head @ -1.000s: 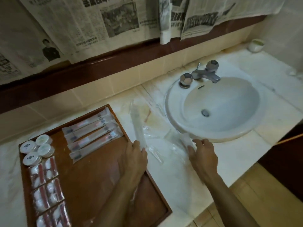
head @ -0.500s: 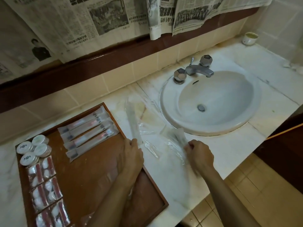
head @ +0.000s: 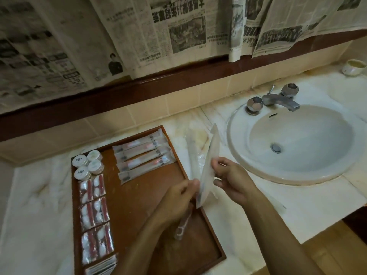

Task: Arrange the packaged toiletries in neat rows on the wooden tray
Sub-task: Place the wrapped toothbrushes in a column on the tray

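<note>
Toiletries in long clear packets [head: 209, 165] were lying flat on the counter [head: 297, 205] a moment ago, and now they are lifted up in the air, over the right edge of the wooden tray [head: 139, 205]. The left hand [head: 178, 199] pinches their near end and also grips a small see-through packet [head: 181, 227] under its palm, while the right hand [head: 232, 179] curls its fingers around their other side. I think they will go down next onto the bare wood, below the four long packets [head: 143, 157] already lined up, so one more row is about to start.
</note>
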